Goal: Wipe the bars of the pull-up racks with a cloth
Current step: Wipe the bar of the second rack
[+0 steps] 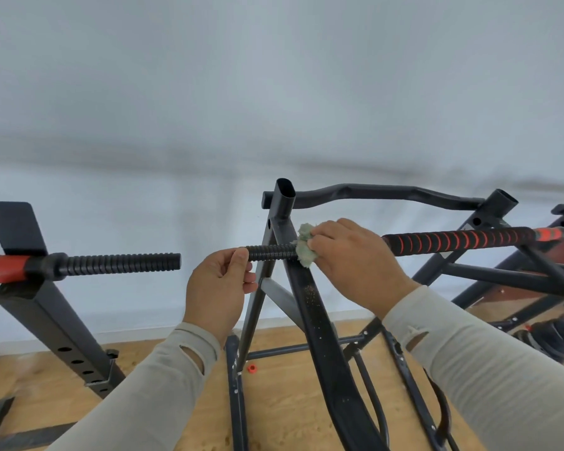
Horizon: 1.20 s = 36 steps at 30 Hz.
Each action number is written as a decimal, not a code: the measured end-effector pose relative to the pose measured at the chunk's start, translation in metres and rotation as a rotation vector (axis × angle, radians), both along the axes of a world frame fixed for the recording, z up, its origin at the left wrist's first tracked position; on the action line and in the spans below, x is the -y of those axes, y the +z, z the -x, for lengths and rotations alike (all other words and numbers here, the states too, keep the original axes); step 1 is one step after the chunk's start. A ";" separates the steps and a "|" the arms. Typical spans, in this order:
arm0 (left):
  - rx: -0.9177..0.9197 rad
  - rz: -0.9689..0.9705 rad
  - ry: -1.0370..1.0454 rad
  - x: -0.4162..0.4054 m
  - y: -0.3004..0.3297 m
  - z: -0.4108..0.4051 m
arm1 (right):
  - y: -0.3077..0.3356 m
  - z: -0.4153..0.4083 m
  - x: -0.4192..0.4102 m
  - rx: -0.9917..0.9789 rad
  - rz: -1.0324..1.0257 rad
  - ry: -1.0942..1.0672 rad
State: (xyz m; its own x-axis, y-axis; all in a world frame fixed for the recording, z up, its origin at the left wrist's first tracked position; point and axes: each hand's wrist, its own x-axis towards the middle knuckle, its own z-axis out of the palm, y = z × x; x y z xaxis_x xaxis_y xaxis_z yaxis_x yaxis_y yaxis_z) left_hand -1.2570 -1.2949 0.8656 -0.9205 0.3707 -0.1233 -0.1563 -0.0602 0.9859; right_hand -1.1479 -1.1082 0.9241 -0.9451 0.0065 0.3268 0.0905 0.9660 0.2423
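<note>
no readable text, label, brand, number or sign on any surface in view, bars, rack frames, cloth and wall all unmarked

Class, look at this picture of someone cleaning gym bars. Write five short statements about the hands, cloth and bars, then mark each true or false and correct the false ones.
1. The right hand presses a green cloth against the ridged bar. True.
2. The left hand hangs free of the bar. False: it pinches the bar's end.
3. The cloth is red. False: it is pale green.
4. A second ridged bar rests on the rack at left, untouched. True.
5. A small red piece lies on the wooden floor. True.
</note>
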 end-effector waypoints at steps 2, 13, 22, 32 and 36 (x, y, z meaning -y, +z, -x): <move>0.011 -0.002 0.007 0.000 0.000 0.003 | -0.001 0.012 0.010 -0.005 0.022 0.033; -0.028 0.041 -0.005 0.004 0.001 0.008 | -0.002 0.017 0.016 -0.018 0.055 0.131; -0.058 0.021 -0.008 0.006 0.000 0.001 | 0.018 -0.017 -0.026 -0.054 0.390 -0.340; -0.115 -0.045 -0.054 0.017 -0.005 -0.013 | 0.000 0.044 0.081 0.045 0.418 -0.069; -0.121 -0.033 -0.050 0.018 -0.006 -0.011 | 0.004 0.026 0.066 0.074 0.353 0.059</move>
State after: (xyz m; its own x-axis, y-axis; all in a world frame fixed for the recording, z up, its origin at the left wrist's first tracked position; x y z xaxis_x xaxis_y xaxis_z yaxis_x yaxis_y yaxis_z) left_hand -1.2459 -1.3131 0.8598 -0.9083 0.4184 0.0002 -0.0402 -0.0876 0.9953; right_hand -1.1738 -1.1744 0.9277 -0.9682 0.0516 0.2448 0.0268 0.9943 -0.1036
